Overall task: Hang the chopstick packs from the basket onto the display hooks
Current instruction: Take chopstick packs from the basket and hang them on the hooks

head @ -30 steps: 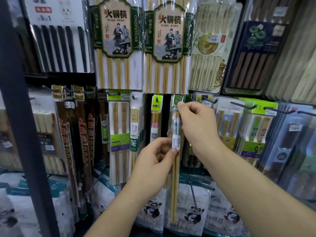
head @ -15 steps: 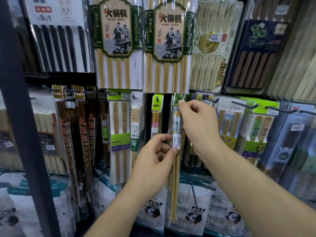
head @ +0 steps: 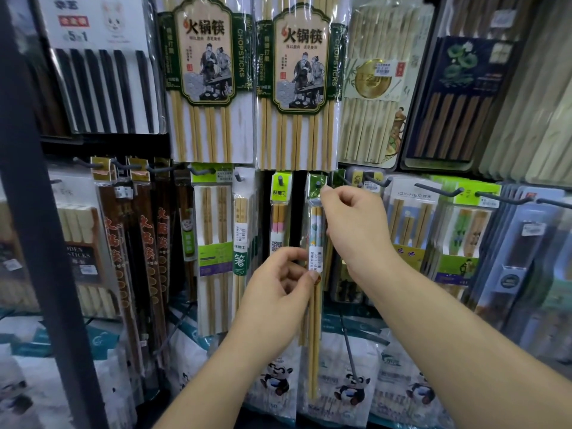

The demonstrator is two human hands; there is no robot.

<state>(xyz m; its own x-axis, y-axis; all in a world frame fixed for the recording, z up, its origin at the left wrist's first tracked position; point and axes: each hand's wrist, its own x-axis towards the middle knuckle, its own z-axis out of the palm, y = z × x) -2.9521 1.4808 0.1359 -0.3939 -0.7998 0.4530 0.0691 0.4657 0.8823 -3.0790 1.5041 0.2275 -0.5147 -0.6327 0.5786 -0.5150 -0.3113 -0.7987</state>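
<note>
A slim clear chopstick pack point(head: 315, 320) with a green header and a white barcode label hangs upright in the middle of the display. My left hand point(head: 278, 289) pinches it at the barcode label, thumb on the front. My right hand point(head: 356, 224) pinches the pack's green header at the top, right by a grey display hook point(head: 343, 181). Whether the header hole sits on the hook is hidden by my fingers. The basket is out of view.
Hung chopstick packs fill the wall: a pink-tipped pack point(head: 280, 218) just left, big bamboo packs point(head: 297, 88) above, green-header packs point(head: 464, 230) to the right on grey hooks. A dark shelf post point(head: 40, 212) stands at the left. Panda-print bags point(head: 349, 388) lie below.
My right hand has slid a little up and right along the pack's header toward the hook. My left hand keeps its pinch at the label; the pack has stayed almost in place.
</note>
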